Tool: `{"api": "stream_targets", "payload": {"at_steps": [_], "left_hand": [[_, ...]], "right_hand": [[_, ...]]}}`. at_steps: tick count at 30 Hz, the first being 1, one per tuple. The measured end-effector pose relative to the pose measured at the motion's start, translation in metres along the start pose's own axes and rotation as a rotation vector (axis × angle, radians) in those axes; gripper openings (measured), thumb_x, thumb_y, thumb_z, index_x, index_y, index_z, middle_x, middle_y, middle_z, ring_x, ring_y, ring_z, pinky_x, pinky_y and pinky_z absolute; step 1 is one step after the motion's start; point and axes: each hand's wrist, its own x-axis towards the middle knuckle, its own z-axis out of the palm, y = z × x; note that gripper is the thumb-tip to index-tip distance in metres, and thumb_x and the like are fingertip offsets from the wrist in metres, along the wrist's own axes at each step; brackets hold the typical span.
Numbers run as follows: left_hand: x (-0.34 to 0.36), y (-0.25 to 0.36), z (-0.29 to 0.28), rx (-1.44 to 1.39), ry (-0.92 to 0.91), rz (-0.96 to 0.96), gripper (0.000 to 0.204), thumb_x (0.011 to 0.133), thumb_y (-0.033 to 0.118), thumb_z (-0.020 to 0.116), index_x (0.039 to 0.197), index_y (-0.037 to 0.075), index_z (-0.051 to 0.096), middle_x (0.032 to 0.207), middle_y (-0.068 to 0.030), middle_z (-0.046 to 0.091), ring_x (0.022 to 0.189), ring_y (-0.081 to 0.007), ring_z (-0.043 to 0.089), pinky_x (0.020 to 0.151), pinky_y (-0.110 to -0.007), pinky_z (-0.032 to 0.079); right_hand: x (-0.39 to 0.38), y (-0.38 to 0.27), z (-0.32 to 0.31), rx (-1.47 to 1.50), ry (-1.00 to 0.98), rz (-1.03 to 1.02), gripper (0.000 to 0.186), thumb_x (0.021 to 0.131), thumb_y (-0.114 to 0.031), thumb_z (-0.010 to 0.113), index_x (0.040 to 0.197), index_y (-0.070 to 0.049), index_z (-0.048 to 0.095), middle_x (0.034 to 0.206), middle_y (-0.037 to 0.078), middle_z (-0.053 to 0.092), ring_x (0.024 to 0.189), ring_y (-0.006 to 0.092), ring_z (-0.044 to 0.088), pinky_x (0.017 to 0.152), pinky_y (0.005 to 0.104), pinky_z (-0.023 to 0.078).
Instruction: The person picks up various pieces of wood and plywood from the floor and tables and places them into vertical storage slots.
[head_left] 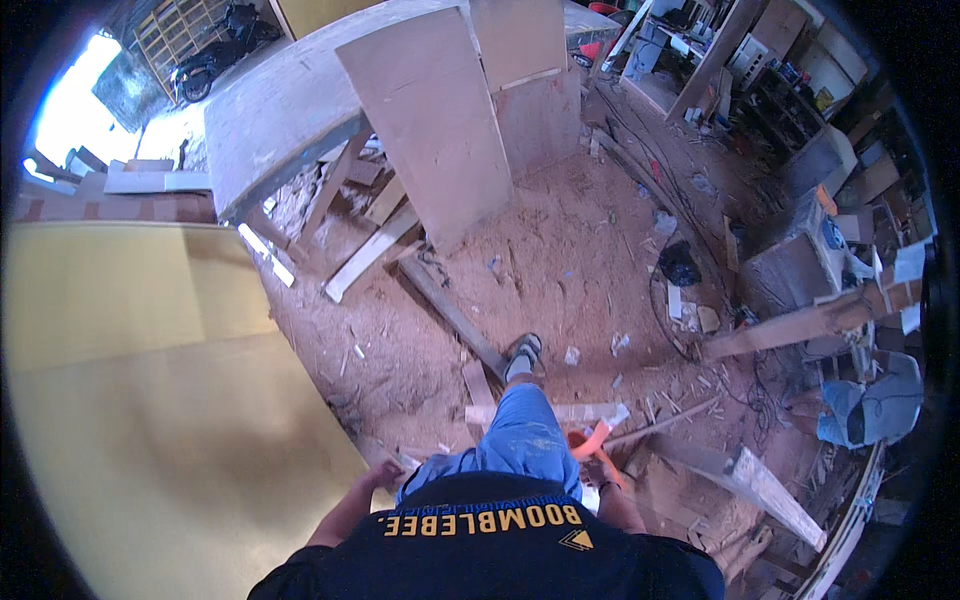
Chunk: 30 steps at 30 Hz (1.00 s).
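Observation:
My right hand (598, 471) hangs low beside my right thigh, its fingers closed round a bright orange curved thing (590, 438) whose kind I cannot make out. Part of that orange thing loops up in front of my blue shorts. On the other side, my left hand (383, 474) is down by my left hip, close to the edge of a large yellowish sheet (170, 400). Its fingers are small and partly hidden, so whether it is open or closed does not show. One sandalled foot (523, 355) is stretched forward on the dusty floor beside a long wooden beam (452, 315).
A large pale worktable (275, 110) stands ahead, with brown boards (425, 120) leaning on it. Wood offcuts and sawdust litter the floor. At right are a timber beam (790, 328), a chair with blue cloth (850, 412), cables and a black bag (679, 264). A motorcycle (215, 55) stands far left.

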Motion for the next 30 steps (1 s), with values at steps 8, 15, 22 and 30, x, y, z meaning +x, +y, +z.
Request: {"api": "stream_targets", "payload": {"at_steps": [8,15,22,30], "left_hand": [[0.079,0.118,-0.115,0.166,0.111,-0.079,0.024,0.092,0.024,0.063,0.106,0.007,0.07,0.099,-0.0072,0.07,0.081,-0.0167,0.066,0.074,-0.037,0.054],[0.24,0.471,-0.205,-0.046,0.408,-0.075,0.028,0.09,0.03,0.064,0.101,0.004,0.066,0.089,-0.0098,0.069,0.084,-0.0189,0.066,0.075,-0.036,0.052],[0.331,0.481,-0.249,0.055,0.373,-0.029,0.029,0.089,0.029,0.066,0.101,0.002,0.068,0.086,-0.0101,0.071,0.081,-0.0197,0.068,0.073,-0.035,0.053],[0.439,0.339,-0.295,0.043,-0.055,-0.349,0.03,0.087,0.031,0.066,0.099,0.004,0.068,0.09,-0.0125,0.071,0.083,-0.0201,0.068,0.072,-0.037,0.053]], "right_hand": [[0.127,-0.222,-0.12,0.217,-0.104,-0.051,0.026,0.093,-0.032,0.059,0.101,-0.008,0.063,0.087,0.008,0.068,0.069,0.0155,0.063,0.061,0.0319,0.05],[0.161,-0.427,-0.261,0.383,0.068,-0.332,0.021,0.095,-0.027,0.059,0.1,-0.006,0.061,0.083,0.004,0.067,0.066,0.0107,0.062,0.054,0.0252,0.047],[0.198,-0.491,-0.306,0.225,0.039,-0.229,0.02,0.094,-0.027,0.06,0.099,-0.007,0.062,0.082,0.005,0.067,0.066,0.0122,0.063,0.055,0.026,0.047],[0.277,-0.498,-0.33,0.176,0.027,-0.038,0.017,0.091,-0.024,0.06,0.09,-0.007,0.064,0.074,0.006,0.065,0.061,0.0155,0.062,0.053,0.0294,0.05]]}}
